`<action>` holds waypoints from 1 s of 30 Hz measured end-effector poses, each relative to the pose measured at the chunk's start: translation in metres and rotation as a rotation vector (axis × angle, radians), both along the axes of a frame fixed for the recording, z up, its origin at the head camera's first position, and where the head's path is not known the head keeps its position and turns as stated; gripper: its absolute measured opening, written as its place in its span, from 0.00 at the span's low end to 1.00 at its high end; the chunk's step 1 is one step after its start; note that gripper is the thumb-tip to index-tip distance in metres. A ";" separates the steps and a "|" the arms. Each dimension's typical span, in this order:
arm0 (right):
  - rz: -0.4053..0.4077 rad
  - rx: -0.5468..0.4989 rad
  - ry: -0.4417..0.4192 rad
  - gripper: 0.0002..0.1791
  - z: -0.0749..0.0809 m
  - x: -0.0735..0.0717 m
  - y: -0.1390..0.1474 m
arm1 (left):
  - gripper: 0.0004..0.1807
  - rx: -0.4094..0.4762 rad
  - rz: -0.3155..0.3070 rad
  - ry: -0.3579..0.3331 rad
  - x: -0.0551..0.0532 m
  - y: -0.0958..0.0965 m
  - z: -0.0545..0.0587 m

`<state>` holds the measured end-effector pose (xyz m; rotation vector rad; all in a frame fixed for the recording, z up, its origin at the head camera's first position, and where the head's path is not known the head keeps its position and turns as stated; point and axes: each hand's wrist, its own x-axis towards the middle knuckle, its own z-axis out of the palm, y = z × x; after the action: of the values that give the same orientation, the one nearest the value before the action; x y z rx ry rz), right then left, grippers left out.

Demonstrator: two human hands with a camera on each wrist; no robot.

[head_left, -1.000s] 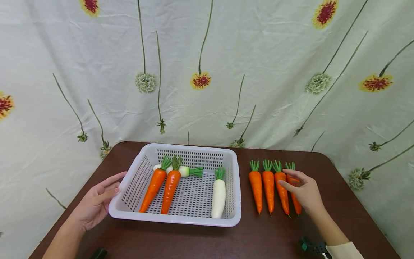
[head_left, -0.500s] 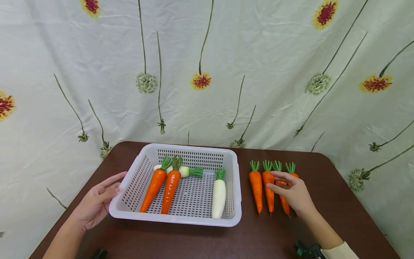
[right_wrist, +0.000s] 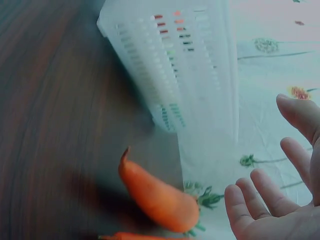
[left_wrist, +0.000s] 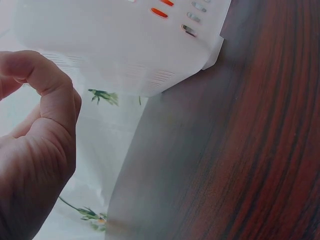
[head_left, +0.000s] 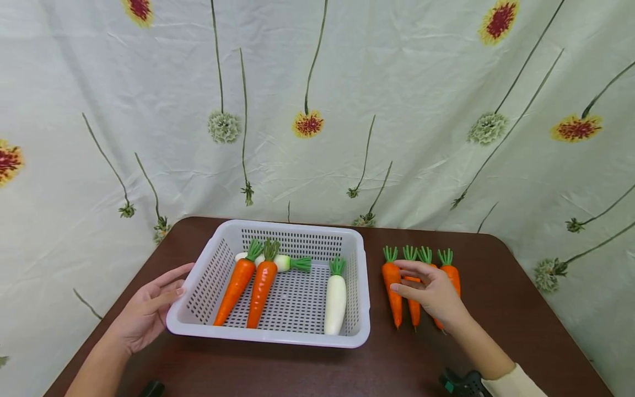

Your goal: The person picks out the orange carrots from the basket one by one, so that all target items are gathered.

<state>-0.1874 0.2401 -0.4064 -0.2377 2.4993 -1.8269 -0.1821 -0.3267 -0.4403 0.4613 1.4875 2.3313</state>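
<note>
A white perforated plastic basket (head_left: 268, 337) stands on the table. My left hand (head_left: 149, 309) holds its left rim, thumb at the edge; the other fingertips are partly hidden. In the left wrist view the fingers are bent beside the basket's wall. My right hand (head_left: 434, 292) is over a row of several orange carrots with green tops, its fingers loosely bent and parted, holding nothing. Its fingertips are at the leftmost carrot (head_left: 393, 300); the head view does not show whether they touch it. In the right wrist view, a gap separates the fingers from the nearest carrot (right_wrist: 160, 200).
Inside the basket lie two carrots (head_left: 261, 295), a white radish (head_left: 335, 303) on the right and another white vegetable (head_left: 283, 262) across the back. A flowered cloth (head_left: 317, 165) hangs behind the dark wooden table (head_left: 278, 375). A dark object (head_left: 152, 389) shows at the bottom left.
My right hand has moved left along the carrot row, from the rightmost carrots to the leftmost one, uncovering those on the right. The left hand and basket have stayed put.
</note>
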 end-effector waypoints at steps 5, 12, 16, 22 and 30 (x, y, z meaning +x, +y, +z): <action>0.028 -0.010 0.007 0.29 0.006 -0.001 -0.009 | 0.29 0.007 -0.008 0.009 -0.001 0.001 0.001; 0.088 -0.039 0.009 0.30 0.016 -0.002 -0.025 | 0.29 0.025 -0.028 0.019 -0.001 0.001 0.000; 0.113 -0.043 -0.004 0.30 0.021 -0.005 -0.034 | 0.29 0.035 -0.029 0.017 -0.001 0.000 -0.001; 0.155 -0.056 -0.059 0.31 0.026 -0.009 -0.047 | 0.29 0.024 -0.022 0.014 -0.001 -0.001 -0.001; 0.196 -0.018 -0.106 0.29 0.033 -0.016 -0.062 | 0.29 0.027 -0.029 0.009 -0.002 -0.001 -0.001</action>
<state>-0.2030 0.1783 -0.3738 -0.3624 2.2994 -1.7387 -0.1839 -0.3275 -0.4411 0.4986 1.4452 2.3324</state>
